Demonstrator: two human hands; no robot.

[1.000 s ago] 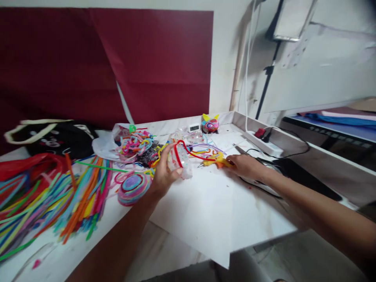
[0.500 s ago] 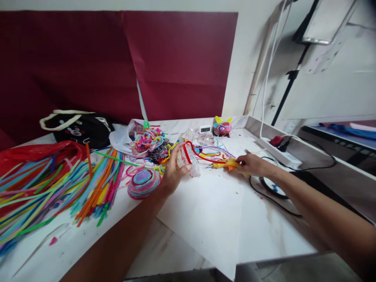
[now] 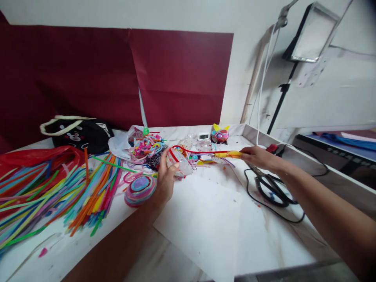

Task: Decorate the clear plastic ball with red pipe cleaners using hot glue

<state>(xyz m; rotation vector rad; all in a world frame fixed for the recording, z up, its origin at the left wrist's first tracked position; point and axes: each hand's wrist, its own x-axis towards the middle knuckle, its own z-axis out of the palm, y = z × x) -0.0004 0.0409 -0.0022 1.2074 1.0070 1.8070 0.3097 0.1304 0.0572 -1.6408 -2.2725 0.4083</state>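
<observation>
My left hand (image 3: pixel 167 176) is closed around a clear plastic piece (image 3: pixel 182 164), which is tilted, with a red strip across its side. A red pipe cleaner (image 3: pixel 199 152) runs from this piece toward my right hand. My right hand (image 3: pixel 254 154) is closed on a yellow glue gun (image 3: pixel 230 154), its metal tip pointing left. The pipe cleaner's right end lies along the glue gun; whether my fingers also pinch it I cannot tell. Beside my left wrist sits a round coil of coloured pipe cleaners (image 3: pixel 141 189).
Loose pipe cleaners (image 3: pixel 96 188) spread over the left, near a red plastic bag (image 3: pixel 67 153) and a black bag (image 3: pixel 79 137). Behind are a tangled heap (image 3: pixel 147 147), a small clock (image 3: pixel 203 136) and a decorated figure (image 3: pixel 220 135). Black-handled scissors (image 3: pixel 273 192) and a black cord (image 3: pixel 274 211) lie right.
My right hand has raised the glue gun off the tabletop, and the red pipe cleaner now stretches straighter. My left hand and the clear piece have shifted slightly left in view.
</observation>
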